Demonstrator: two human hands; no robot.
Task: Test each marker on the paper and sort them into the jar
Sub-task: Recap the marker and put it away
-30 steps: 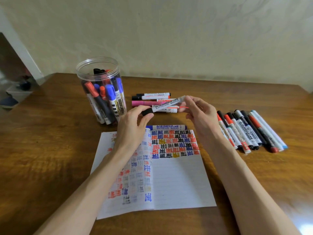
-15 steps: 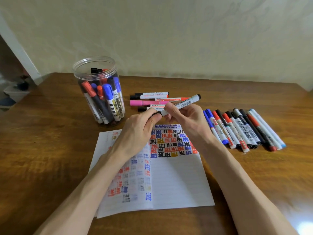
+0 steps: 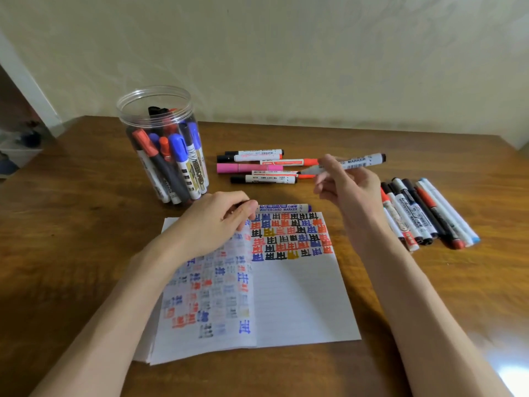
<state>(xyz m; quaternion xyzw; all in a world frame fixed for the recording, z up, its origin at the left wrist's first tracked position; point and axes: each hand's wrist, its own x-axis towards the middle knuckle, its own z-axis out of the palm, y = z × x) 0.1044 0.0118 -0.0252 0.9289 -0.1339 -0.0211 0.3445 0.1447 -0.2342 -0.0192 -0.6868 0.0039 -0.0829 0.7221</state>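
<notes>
Since 0.5 s ago: left hand and right hand parted, marker uncapped. Table; paper centre; jar rear left. Right hand grips marker, raised over loose pens; left hand pinches black cap at paper's top edge.

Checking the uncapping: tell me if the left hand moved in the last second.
Yes. The left hand dropped toward the person, from beyond the far edge of the paper to over it, pinching the cap.

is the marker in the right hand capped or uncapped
Uncapped: the marker in the right hand shows its bare grey cone and dark tip.
</notes>
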